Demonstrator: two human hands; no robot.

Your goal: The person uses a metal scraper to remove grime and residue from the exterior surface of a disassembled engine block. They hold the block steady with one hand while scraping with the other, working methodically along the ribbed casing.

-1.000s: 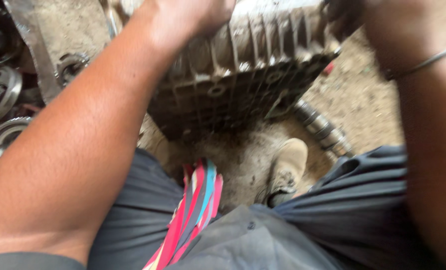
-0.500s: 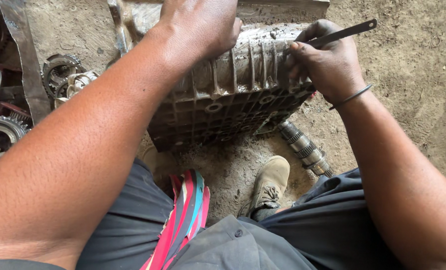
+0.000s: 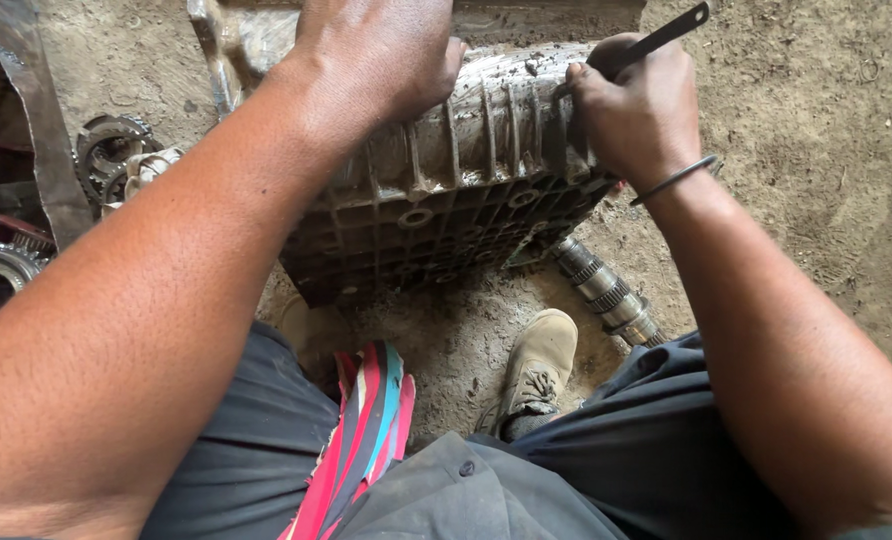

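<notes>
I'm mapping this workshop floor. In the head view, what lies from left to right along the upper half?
Toothed steel gears → left hand → ribbed grey metal casing → right hand gripping a thin dark metal tool → bare dirt floor.

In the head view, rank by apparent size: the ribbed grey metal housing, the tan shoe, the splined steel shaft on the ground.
1. Ribbed grey metal housing, largest.
2. Tan shoe and splined steel shaft look about alike; the shaft is partly hidden, so unranked.

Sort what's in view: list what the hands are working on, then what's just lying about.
In hand: ribbed metal housing, steadied by left hand; thin metal tool, gripped by right hand.

Lying about: gears, splined shaft, striped cloth.
</notes>
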